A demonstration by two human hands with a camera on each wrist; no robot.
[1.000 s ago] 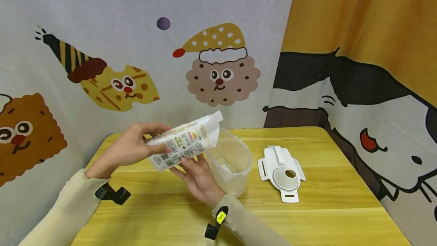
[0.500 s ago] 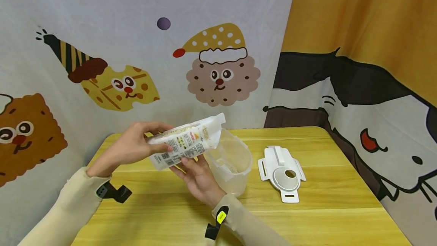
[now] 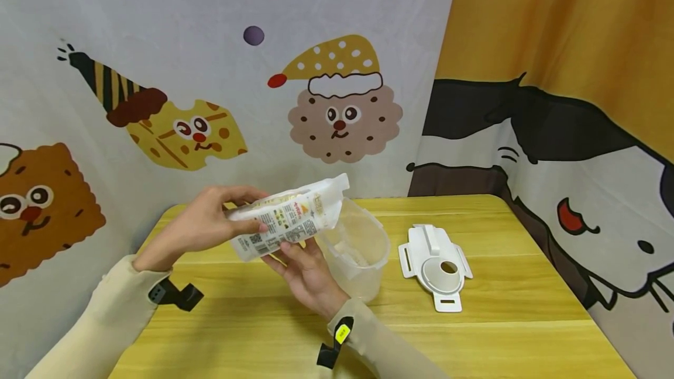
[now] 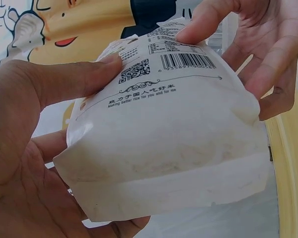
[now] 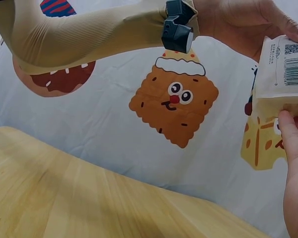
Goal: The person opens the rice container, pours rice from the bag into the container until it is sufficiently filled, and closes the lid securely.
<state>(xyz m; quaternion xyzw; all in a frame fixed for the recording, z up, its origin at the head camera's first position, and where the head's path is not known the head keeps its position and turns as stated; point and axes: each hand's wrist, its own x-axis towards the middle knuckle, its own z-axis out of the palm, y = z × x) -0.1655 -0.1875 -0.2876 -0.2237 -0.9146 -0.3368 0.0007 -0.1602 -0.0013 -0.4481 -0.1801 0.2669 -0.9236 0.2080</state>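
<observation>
A white printed rice bag (image 3: 289, 218) is tilted over a clear plastic container (image 3: 363, 285), its narrow upper end at the container's left rim. My left hand (image 3: 202, 224) grips the bag's bottom end, the thumb on the printed face. From below, my right hand (image 3: 310, 279) holds the lower side, thumb on the print and fingers beneath. In the left wrist view, the bag's base (image 4: 169, 178) faces the camera between both hands. Pale grains (image 3: 350, 253) lie inside the container. The bag's mouth faces away, so its opening is hidden.
To the right of the container, a white lid (image 3: 434, 244) with side latches and a round hole lies flat on the wooden table (image 3: 500, 320). Behind the table hangs a cloth (image 3: 210, 4) printed with cartoon figures.
The bag has shifted slightly to the right, with my left hand following. The pale grains in the container look a little more plentiful. The right hand has stayed nearly still.
</observation>
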